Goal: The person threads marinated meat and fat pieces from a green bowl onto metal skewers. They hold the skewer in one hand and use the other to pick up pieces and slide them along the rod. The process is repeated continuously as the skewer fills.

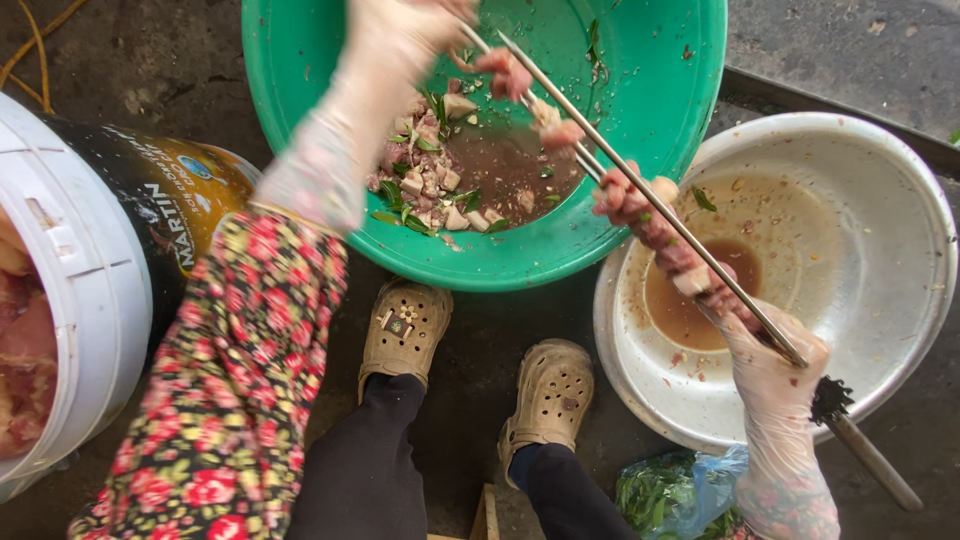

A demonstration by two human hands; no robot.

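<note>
**Threading meat onto twin metal skewers**

Gripping tight, the right hand [775, 365] has its gloved fingers [790, 350] wrapped round the butt of two thin metal skewers [640, 185], which run side by side up and to the left across the frame. The left hand [400, 30], arm stretched out over the green basin [660, 110], has its fingers pinched closed at the far tips of the skewers, right by a pink chunk of meat [505, 72]. Both hands wear thin, clear plastic gloves; floral sleeves follow behind.

Along the skewers: two or three loose pieces near the tips, then a packed run of meat [650, 225] closer to the right hand, glossy with marinade.

Below, two basins touch rim to rim. The green plastic one holds a pile of diced meat with leaves [425, 175] and brown liquid. The round silver metal bowl [880, 170] holds a shallow brown pool. A dark-headed tool handle [865, 450] pokes off its rim.

One white plastic bucket [70, 290] at the left, raw meat inside. Two tan perforated clogs [405, 330] on the wet concrete floor, one bag of greens [675, 490] beside them.
</note>
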